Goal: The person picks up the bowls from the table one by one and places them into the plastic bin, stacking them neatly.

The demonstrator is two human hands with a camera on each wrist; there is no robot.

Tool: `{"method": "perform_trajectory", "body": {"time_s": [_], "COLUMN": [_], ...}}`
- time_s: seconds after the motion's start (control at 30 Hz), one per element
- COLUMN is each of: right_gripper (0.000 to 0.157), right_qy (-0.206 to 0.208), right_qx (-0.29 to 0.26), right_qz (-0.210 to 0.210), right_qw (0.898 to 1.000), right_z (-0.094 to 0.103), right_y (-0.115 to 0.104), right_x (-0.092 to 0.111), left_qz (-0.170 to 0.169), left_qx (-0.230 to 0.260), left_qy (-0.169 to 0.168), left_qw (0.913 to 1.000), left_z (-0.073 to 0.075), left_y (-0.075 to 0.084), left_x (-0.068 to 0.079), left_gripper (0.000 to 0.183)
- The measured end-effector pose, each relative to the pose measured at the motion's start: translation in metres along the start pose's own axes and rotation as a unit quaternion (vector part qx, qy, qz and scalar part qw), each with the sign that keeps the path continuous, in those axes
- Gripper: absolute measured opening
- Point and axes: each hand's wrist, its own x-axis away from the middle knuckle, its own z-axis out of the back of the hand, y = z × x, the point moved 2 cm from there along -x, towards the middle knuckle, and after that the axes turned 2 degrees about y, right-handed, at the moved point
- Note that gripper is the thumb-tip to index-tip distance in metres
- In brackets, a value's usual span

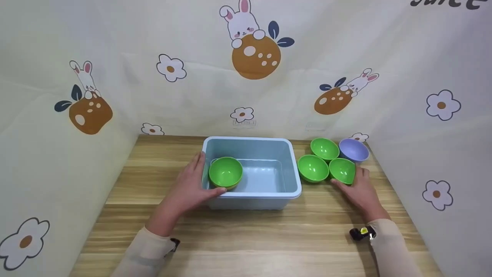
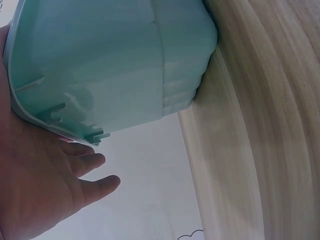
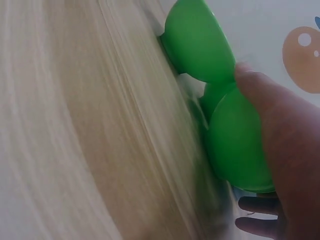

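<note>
My left hand [image 1: 189, 187] rests at the left front corner of a light blue plastic tub [image 1: 250, 195], the thumb along the front rim and the fingers by the left rim. In the left wrist view those fingers [image 2: 97, 189] are extended beside the tub's wall. Inside the tub, at its left, a green bowl [image 1: 226, 172] sits on top of something with a yellowish edge. My right hand [image 1: 362, 190] grips a green bowl [image 1: 341, 171] at its right side, thumb on the near side; the right wrist view shows this bowl [image 3: 240, 140] tilted by the camera angle.
Beside the gripped bowl are two more green bowls, one near the tub [image 1: 313, 168] and one behind [image 1: 324, 149]. A purple bowl [image 1: 354, 150] stands at the back right. Patterned cloth walls [image 1: 200, 100] enclose the wooden table [image 1: 250, 238] at the back and sides.
</note>
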Motion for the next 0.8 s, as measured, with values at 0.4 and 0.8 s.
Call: {"method": "perform_trajectory", "body": {"time_s": [0.4,0.8], "right_gripper": [0.126,0.127], "right_qy": [0.017,0.027], "right_qx": [-0.01,-0.005], "right_qz": [-0.011,-0.004], "right_qw": [1.0,1.0], "right_z": [-0.0059,-0.0082], "right_y": [0.0033,0.0045], "right_x": [-0.0027,-0.0056], "left_qz": [0.003,0.002], "left_qx": [0.0,0.002], "left_qy": [0.003,0.002], "left_qw": [1.0,1.0], "left_z": [0.0005,0.001], "left_y": [0.0014,0.0006], "left_x": [0.0013,0.001], "left_gripper": [0.146,0.146]}}
